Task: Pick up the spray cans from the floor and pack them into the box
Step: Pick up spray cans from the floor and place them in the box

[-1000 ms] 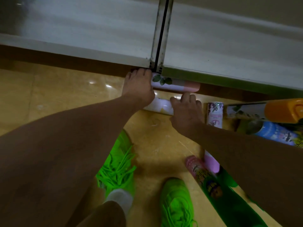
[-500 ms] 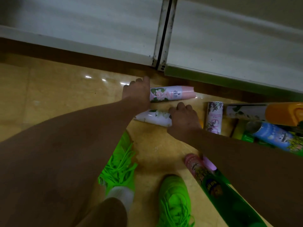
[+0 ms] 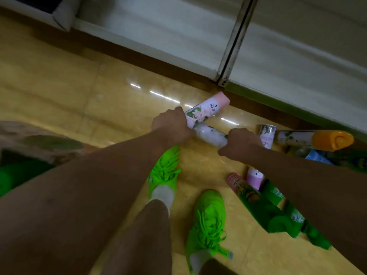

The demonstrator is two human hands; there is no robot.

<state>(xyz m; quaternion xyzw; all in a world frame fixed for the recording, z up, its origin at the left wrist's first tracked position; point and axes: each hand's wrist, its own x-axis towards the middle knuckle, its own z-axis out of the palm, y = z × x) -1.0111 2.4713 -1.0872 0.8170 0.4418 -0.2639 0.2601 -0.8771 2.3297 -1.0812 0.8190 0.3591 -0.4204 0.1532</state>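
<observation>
Left hand (image 3: 171, 126) is curled round the base end of the pink-capped can (image 3: 206, 110); the can juts up and away beyond the knuckles, cap end toward the cabinet base (image 3: 158, 34). Right hand (image 3: 239, 144) grips the white floral can (image 3: 210, 134), which runs across the gap between the two hands and ends just under the left hand's can. Both cans appear lifted off the floor (image 3: 99, 108), though contact is hard to judge.

Just beyond the right hand lie an orange-capped can (image 3: 315, 138) and a small pink-label can (image 3: 267, 133); nearer the body on that side, a cluster of green cans (image 3: 266, 213). Green shoes (image 3: 206, 221) stand below both hands.

A box (image 3: 29, 139), blurred, sits far to the left hand's outer side.

Judgement: carry both cans leftward with firm wraps; keep them from knocking together; lay them in parallel.
</observation>
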